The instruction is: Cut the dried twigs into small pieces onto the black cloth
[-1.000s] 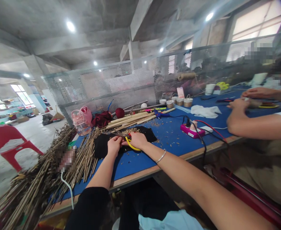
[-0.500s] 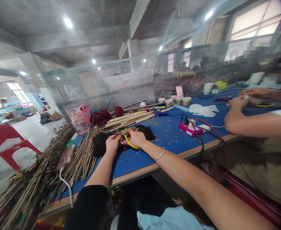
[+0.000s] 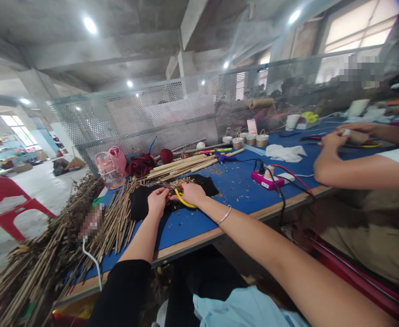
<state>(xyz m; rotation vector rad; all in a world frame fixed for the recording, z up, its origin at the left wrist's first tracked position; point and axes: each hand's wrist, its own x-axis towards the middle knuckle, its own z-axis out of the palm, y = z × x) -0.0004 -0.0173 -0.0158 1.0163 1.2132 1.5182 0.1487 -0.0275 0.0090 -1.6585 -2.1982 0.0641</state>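
My right hand (image 3: 193,194) is closed around a pair of yellow-handled shears (image 3: 184,202), their dark metal blades pointing left toward my other hand. Beside the blades, my left hand (image 3: 157,201) pinches its fingertips together; what they hold is too small to make out. Both hands are over a black cloth (image 3: 140,202) on the blue tabletop. Short tan plant clippings (image 3: 186,180) lie piled on the cloth behind my right hand. Close to my left forearm rests a bundle of dry stalks (image 3: 119,227).
Peeled sticks (image 3: 182,167) lie behind the cloth, near a pink bottle (image 3: 110,168) and a dark red ball (image 3: 166,156). A magenta power strip (image 3: 266,180) with cables sits to the right. A co-worker's hands (image 3: 335,138) work further right. A perforated screen (image 3: 145,118) stands behind.
The whole view has shifted slightly. Both hands stay at the same spot over the black cloth, with the shears still in my right hand.
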